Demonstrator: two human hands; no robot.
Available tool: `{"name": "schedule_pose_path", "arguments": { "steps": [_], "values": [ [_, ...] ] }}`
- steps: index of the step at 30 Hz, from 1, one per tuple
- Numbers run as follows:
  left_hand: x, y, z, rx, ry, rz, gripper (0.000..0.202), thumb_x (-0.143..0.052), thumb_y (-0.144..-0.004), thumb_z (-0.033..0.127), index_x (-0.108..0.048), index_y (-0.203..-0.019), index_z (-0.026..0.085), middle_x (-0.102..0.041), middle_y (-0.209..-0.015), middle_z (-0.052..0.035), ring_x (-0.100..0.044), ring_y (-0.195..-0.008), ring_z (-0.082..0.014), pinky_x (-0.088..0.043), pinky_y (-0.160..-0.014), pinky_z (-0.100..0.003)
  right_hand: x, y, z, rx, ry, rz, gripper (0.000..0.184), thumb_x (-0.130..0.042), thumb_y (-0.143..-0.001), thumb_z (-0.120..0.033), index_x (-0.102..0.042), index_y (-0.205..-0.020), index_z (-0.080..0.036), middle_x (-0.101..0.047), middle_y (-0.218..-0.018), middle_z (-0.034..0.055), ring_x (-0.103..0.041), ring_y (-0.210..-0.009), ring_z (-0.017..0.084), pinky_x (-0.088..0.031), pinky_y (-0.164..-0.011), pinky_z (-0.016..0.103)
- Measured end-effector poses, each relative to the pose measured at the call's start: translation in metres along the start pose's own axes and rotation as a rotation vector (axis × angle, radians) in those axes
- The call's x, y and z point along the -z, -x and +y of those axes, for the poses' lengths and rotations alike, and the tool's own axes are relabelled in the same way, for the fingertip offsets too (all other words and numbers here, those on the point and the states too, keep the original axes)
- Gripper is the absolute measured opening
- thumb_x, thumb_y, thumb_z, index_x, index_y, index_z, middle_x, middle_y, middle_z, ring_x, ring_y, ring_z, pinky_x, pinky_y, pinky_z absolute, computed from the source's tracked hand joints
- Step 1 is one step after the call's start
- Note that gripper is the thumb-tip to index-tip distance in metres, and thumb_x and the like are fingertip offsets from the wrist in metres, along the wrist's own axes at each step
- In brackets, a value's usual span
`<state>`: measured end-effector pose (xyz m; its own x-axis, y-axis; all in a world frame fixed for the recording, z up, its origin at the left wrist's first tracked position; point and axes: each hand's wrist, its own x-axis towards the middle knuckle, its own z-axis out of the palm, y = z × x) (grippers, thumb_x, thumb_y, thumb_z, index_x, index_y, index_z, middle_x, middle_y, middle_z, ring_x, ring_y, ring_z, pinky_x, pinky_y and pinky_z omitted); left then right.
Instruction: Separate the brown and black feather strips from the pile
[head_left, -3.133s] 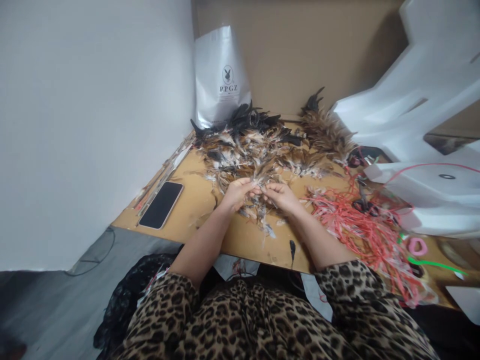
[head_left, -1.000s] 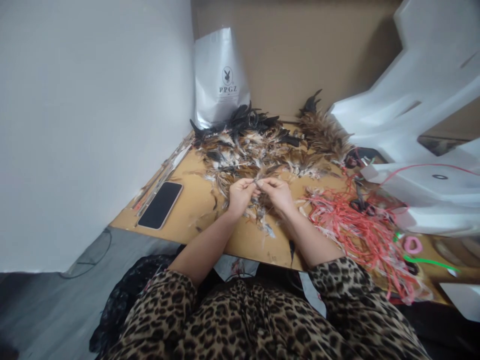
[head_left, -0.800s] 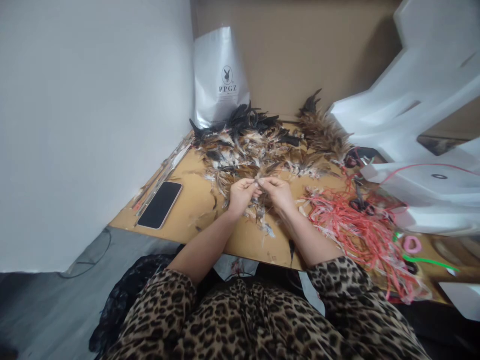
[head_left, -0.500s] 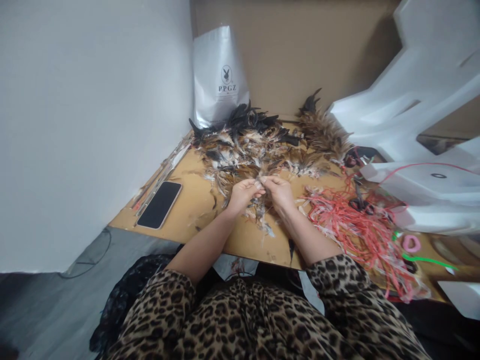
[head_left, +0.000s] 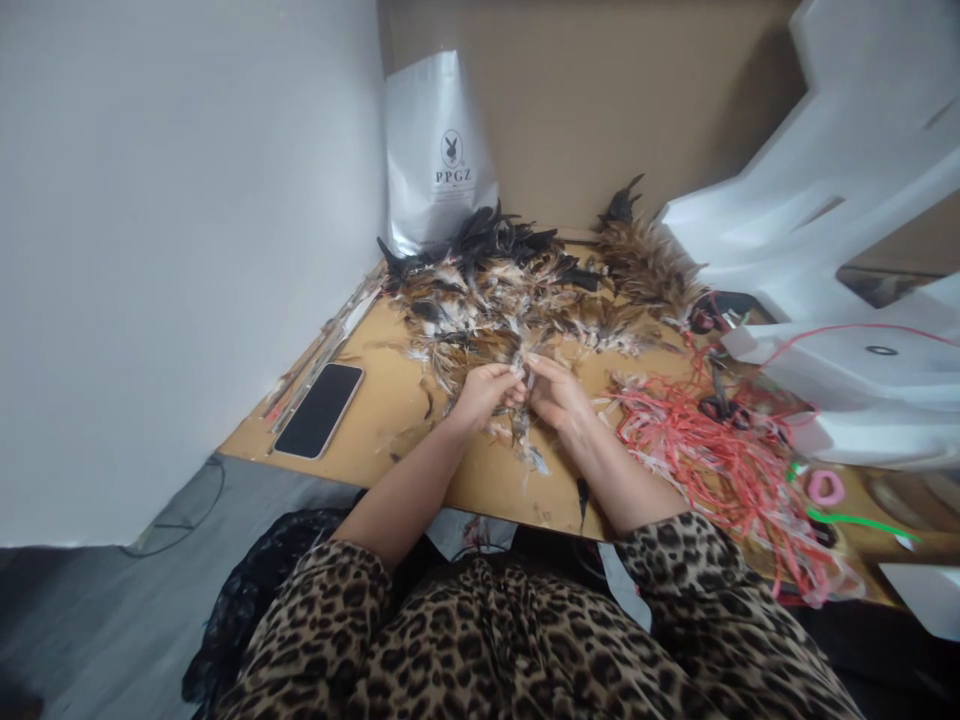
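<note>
Pinching a small whitish feather piece (head_left: 517,371) between thumb and forefinger, my left hand (head_left: 486,395) is held near the front part of the desk (head_left: 390,420). My right hand (head_left: 561,395) is just beside it, with the fingers bent and the fingertips close to the same piece. I cannot tell whether the right fingers also grip it, because the piece is tiny and a little blurred. So the piece lies between my two hands, at the fingertips, and my fingers cover a good part of it.

Directly beyond the fingertips begins the feather pile (head_left: 480,305), which is brown, white and dark, and spreads over the middle of the desk. At its back are long black feathers (head_left: 499,238), in front of a white bag (head_left: 442,170) that stands upright. Farther right of the pile, a brown feather bunch (head_left: 656,268) lies beside white foam (head_left: 750,230).

Under and in front of my hands there are loose feather scraps (head_left: 531,452), and one dark feather (head_left: 583,500) lies near the front edge, beside my right forearm. On the right side, a tangle of red strips (head_left: 705,450) occupies much of the desk, with black scissors (head_left: 721,408) on top of it. A pink ring (head_left: 826,488) and a green strip (head_left: 862,522) are next to this tangle. To the left, well apart from my hands, a phone (head_left: 320,410) lies with a dark screen.
</note>
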<state>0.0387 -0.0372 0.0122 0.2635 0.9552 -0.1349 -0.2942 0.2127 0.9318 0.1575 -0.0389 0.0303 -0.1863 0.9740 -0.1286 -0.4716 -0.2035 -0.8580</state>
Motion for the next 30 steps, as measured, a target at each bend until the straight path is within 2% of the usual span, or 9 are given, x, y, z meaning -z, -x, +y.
{"name": "schedule_pose_path", "arguments": {
  "steps": [5, 8, 12, 15, 18, 24, 30],
  "values": [
    [0.01, 0.001, 0.01, -0.054, -0.235, 0.034, 0.02, -0.064, -0.064, 0.031, -0.058, -0.063, 0.012, -0.056, -0.05, -0.0005, -0.049, -0.041, -0.0064, -0.032, -0.039, -0.017, 0.008, -0.001, -0.005, -0.029, 0.064, 0.077, 0.016, -0.073, -0.053, -0.025, -0.062, -0.06, -0.016, -0.061, -0.057, -0.0022, -0.05, -0.053, 0.008, -0.036, -0.052, 0.022],
    [0.017, 0.0, 0.013, -0.051, -0.274, -0.008, 0.021, -0.067, -0.063, 0.031, -0.06, -0.065, 0.011, -0.055, -0.048, -0.0009, -0.047, -0.04, -0.0059, -0.031, -0.039, -0.017, 0.013, -0.002, -0.005, -0.031, 0.117, 0.095, 0.018, -0.075, -0.049, -0.026, -0.063, -0.058, -0.015, -0.06, -0.053, -0.0025, -0.048, -0.05, 0.007, -0.035, -0.051, 0.022],
    [0.024, -0.003, 0.012, 0.019, -0.077, -0.119, 0.025, -0.069, -0.061, 0.033, -0.062, -0.069, 0.01, -0.056, -0.053, -0.002, -0.048, -0.045, -0.0052, -0.032, -0.042, -0.016, 0.014, -0.001, -0.006, -0.053, 0.147, 0.07, 0.019, -0.075, -0.049, -0.027, -0.064, -0.06, -0.015, -0.061, -0.054, -0.0017, -0.049, -0.05, 0.008, -0.035, -0.05, 0.021],
    [0.022, -0.006, 0.01, 0.044, 0.099, -0.117, 0.024, -0.073, -0.057, 0.03, -0.062, -0.067, 0.01, -0.055, -0.055, -0.0011, -0.048, -0.048, -0.0041, -0.031, -0.043, -0.015, 0.012, 0.002, -0.007, -0.109, 0.069, 0.067, 0.017, -0.075, -0.05, -0.024, -0.064, -0.061, -0.016, -0.062, -0.057, -0.0023, -0.052, -0.053, 0.008, -0.038, -0.053, 0.021],
    [0.016, -0.006, 0.008, -0.004, 0.208, -0.072, 0.021, -0.073, -0.057, 0.027, -0.061, -0.065, 0.011, -0.053, -0.056, 0.0006, -0.045, -0.049, -0.0022, -0.029, -0.043, -0.014, 0.011, 0.003, -0.008, -0.157, -0.062, 0.072, 0.016, -0.074, -0.051, -0.019, -0.062, -0.063, -0.018, -0.063, -0.06, -0.0034, -0.055, -0.058, 0.009, -0.042, -0.056, 0.021],
    [0.006, 0.001, 0.014, -0.107, 0.222, -0.007, 0.021, -0.071, -0.059, 0.028, -0.064, -0.071, 0.012, -0.05, -0.057, 0.0015, -0.04, -0.049, -0.0022, -0.028, -0.042, -0.016, 0.012, 0.001, -0.003, -0.213, -0.18, 0.034, 0.012, -0.067, -0.062, -0.018, -0.061, -0.072, -0.02, -0.066, -0.069, -0.0027, -0.059, -0.066, 0.011, -0.046, -0.062, 0.025],
    [0.01, 0.0, 0.014, -0.097, 0.224, -0.08, 0.028, -0.068, -0.063, 0.033, -0.066, -0.081, 0.011, -0.047, -0.052, 0.0024, -0.038, -0.044, -0.0015, -0.026, -0.041, -0.015, 0.007, 0.004, 0.002, -0.25, -0.174, -0.026, 0.013, -0.067, -0.063, -0.019, -0.062, -0.075, -0.019, -0.067, -0.07, -0.0003, -0.06, -0.068, 0.011, -0.047, -0.061, 0.023]
  ]
}}
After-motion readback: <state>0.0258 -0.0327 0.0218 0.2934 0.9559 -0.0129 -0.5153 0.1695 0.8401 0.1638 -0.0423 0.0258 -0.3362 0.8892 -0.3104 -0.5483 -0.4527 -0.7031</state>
